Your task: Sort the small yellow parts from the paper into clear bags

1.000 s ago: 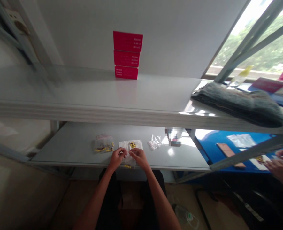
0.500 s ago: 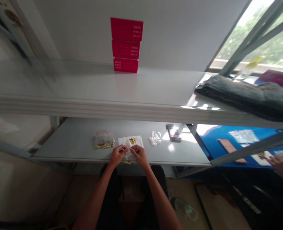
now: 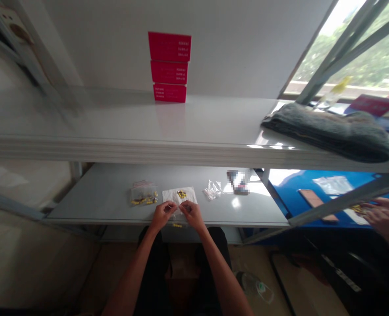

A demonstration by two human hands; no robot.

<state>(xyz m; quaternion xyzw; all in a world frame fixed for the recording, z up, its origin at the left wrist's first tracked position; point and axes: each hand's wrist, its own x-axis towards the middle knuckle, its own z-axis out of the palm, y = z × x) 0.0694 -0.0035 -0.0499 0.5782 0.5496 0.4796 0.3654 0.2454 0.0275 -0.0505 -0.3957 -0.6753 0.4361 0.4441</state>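
**THINGS**

Item: small yellow tablets (image 3: 181,194), a loose cluster on a white sheet (image 3: 170,196), which lay on the lower shelf (image 3: 92,197) near its front edge.

Item: further yellow tablets (image 3: 177,225), a few, just below your hands at the shelf's front edge; you could not tell from this view whether they sat inside clear wrapping.

Left hand (image 3: 163,216): clenched into a pinch above the white sheet, its fingers (image 3: 172,208) facing the right hand; whether they gripped anything was too small to tell.

Right hand (image 3: 192,215): pinched likewise, its fingers (image 3: 183,206) almost touching those of the left, over the same sheet.

Handling: in my judgement, a low, slow pinch over the sheet suited you best, since the small round tablets looked apt to roll toward the edge.

**REST**

Zip bag (image 3: 143,194): clear, holding yellow and brown tablets, just left of the sheet.

Clear bag (image 3: 213,190): crumpled, to the right of the sheet.

Pixelated object (image 3: 238,182): blurred, further right; unidentifiable.

Red boxes (image 3: 170,66): three, stacked on the upper shelf (image 3: 82,123).

Grey towel (image 3: 328,131): folded, on the upper shelf's right end.

Co-worker's hands (image 3: 383,216): at your right, over a blue table (image 3: 289,186), near a small yellow cluster (image 3: 357,208).
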